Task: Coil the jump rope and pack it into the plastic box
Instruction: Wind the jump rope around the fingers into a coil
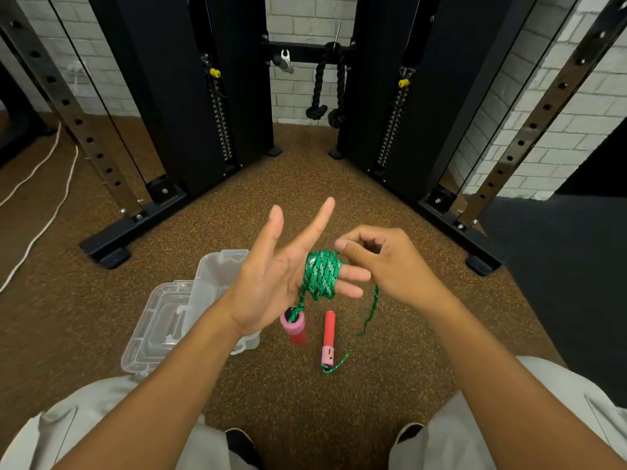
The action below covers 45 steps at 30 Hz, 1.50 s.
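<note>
A: Item one, the jump rope?
B: Green jump rope (320,274), most of it wound in a tight coil around the two lower fingers of the left hand (281,276). That hand is held palm up above the floor, thumb and the two upper fingers spread straight; nothing is gripped, the coil simply sits round the fingers.

A: Loose ends?
B: One strand drops from the coil to the near handle (294,329), red and pink, hanging just under the palm. Another strand runs from the right hand (383,262) down and back to the far handle (328,338), which lies flat on the floor.

A: Right hand?
B: Fingers curled, thumb and fingertips pinched together at the coil's upper right edge. The strand seems to be held there; the pinch point itself is hidden.

A: The plastic box?
B: Clear plastic box (217,269), lid (159,330) swung open toward the viewer, on the floor under the left forearm, left of both handles.

A: Room around?
B: Brown speckled floor (295,184), open ahead of the hands. Black machine frames (190,96) close it in on both sides. A white cord (40,184) trails at far left. The person's knees frame the bottom edge.
</note>
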Each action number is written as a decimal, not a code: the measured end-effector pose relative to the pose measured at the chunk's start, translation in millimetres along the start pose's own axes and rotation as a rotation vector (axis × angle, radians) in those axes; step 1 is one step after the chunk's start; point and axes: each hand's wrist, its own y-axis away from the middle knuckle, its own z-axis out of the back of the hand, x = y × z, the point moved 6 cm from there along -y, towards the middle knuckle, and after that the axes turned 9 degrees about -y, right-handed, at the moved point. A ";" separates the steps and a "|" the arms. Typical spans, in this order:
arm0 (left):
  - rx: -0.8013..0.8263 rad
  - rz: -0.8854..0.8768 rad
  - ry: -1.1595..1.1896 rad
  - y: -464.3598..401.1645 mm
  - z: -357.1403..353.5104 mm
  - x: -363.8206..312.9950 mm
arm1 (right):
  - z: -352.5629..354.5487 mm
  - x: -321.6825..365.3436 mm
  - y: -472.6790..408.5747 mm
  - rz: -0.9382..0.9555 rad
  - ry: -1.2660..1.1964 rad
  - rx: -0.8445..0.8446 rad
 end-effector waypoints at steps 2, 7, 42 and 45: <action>-0.029 -0.033 0.083 0.1 2.2 -2.2 | -6.3 -5.1 1.0 -0.052 -0.060 0.034; -0.178 -0.128 0.233 0.1 18.6 -8.5 | -36.3 -10.3 9.4 -0.072 0.047 0.039; -0.131 0.016 -0.042 -8.2 6.3 3.8 | 4.9 17.3 5.1 -0.023 -0.110 0.054; -0.108 -0.011 -0.029 -6.7 3.7 -0.6 | 6.9 15.7 3.9 0.003 -0.098 0.063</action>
